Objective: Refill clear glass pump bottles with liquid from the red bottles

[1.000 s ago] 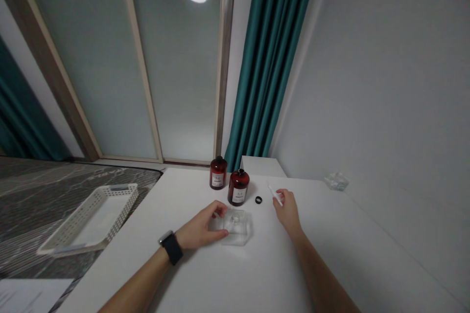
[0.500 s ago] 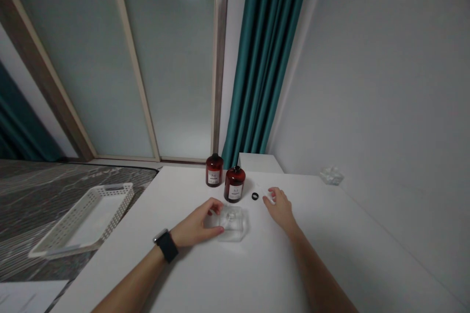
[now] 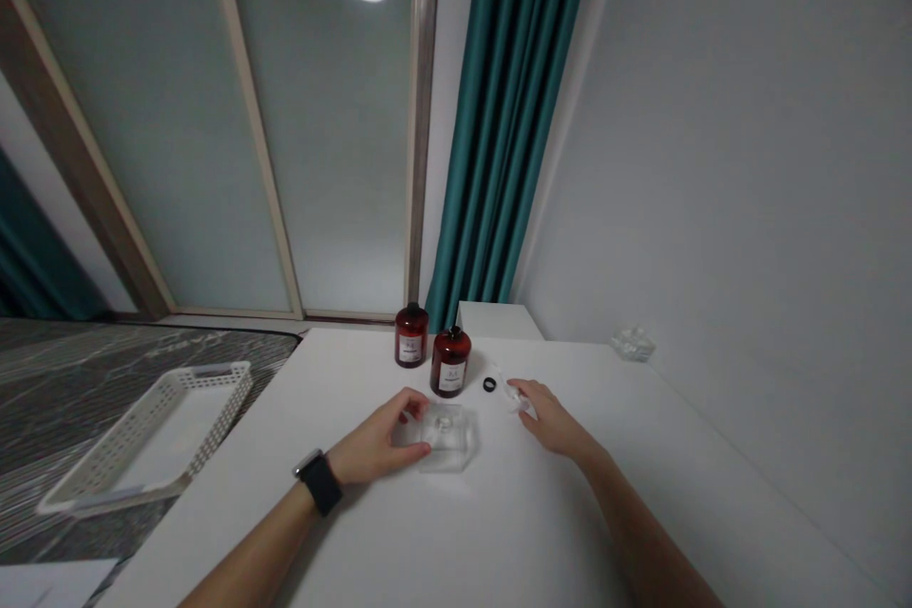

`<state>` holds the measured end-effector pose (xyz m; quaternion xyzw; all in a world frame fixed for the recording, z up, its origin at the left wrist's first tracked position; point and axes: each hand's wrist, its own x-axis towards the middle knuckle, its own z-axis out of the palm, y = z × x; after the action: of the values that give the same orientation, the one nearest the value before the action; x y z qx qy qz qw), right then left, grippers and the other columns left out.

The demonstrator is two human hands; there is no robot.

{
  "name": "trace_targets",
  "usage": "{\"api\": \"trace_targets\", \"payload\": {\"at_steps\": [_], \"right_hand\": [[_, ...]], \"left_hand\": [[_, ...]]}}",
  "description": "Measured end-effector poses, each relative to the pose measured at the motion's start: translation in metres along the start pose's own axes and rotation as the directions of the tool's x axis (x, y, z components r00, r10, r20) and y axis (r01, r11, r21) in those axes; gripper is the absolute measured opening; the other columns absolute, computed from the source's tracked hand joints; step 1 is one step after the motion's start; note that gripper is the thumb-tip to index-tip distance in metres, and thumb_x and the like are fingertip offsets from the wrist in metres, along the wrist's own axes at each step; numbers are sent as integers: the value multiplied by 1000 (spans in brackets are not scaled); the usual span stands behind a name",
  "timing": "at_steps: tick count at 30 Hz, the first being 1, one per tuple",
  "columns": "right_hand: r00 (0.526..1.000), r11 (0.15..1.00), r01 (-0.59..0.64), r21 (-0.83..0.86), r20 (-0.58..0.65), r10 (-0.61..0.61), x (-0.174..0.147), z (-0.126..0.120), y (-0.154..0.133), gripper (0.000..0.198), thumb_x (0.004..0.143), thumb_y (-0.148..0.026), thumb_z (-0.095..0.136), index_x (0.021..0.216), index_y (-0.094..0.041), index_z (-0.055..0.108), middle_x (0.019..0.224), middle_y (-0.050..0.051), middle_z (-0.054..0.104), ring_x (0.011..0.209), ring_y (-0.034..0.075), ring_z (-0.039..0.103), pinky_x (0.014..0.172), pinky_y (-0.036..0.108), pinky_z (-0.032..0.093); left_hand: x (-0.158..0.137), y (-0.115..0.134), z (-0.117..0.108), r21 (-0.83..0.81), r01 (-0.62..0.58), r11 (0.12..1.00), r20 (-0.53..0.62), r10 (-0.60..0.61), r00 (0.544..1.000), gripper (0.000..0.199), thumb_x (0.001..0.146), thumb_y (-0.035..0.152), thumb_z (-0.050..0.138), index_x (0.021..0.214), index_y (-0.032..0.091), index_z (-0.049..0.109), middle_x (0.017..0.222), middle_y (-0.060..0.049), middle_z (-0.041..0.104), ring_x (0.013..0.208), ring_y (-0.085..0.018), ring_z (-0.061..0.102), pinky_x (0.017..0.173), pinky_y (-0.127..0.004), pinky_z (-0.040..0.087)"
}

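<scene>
My left hand [image 3: 385, 439], with a watch at the wrist, curves its thumb and fingers around the left side of a clear square container [image 3: 447, 432] standing on the white table. Within the container a round, clear knob-like shape shows. My right hand [image 3: 552, 420] has thumb and index finger closed around a small whitish, see-through piece [image 3: 515, 399], whose kind I cannot make out. Left of that piece lies a small black ring [image 3: 489, 385]. Two dark red-brown bottles with white labels, a nearer bottle [image 3: 450, 363] and a farther bottle [image 3: 411, 336], stand behind the container.
A crumpled-looking clear object [image 3: 633, 344] lies at the table's far right, against the wall. Beyond the bottles is a white box-like block [image 3: 501, 321]. To the left and lower, a white perforated basket [image 3: 238, 389] rests beside the white table [image 3: 456, 541].
My right hand has turned and closed its fingers on the small see-through piece. My left hand stays at the clear container. The view has shifted slightly.
</scene>
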<state>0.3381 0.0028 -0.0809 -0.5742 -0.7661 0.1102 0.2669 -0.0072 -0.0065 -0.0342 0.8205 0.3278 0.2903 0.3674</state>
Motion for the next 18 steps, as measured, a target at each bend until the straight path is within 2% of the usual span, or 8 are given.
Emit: {"api": "trace_targets", "payload": {"at_steps": [6,18], "right_hand": [[998,999,-32,-28,-52,31,9,5,4,47,76,-14,58,122,-22,59,107,7,67,98,25,61,90,39,46],[983,996,-84,-30,-168,78,13,25,18,48,79,-18,56,127,-24,54,107,6,62,97,24,61,91,41,47]], "left_hand": [[0,5,-1,-3,13,1000,16,-13,1000,35,79,26,66,110,21,49,111,-7,60,103,-25,57,92,-41,47],[0,3,-1,5,24,1000,10,-24,1000,37,78,25,65,111,21,49,113,-7,60,103,-25,57,92,-42,47]]}}
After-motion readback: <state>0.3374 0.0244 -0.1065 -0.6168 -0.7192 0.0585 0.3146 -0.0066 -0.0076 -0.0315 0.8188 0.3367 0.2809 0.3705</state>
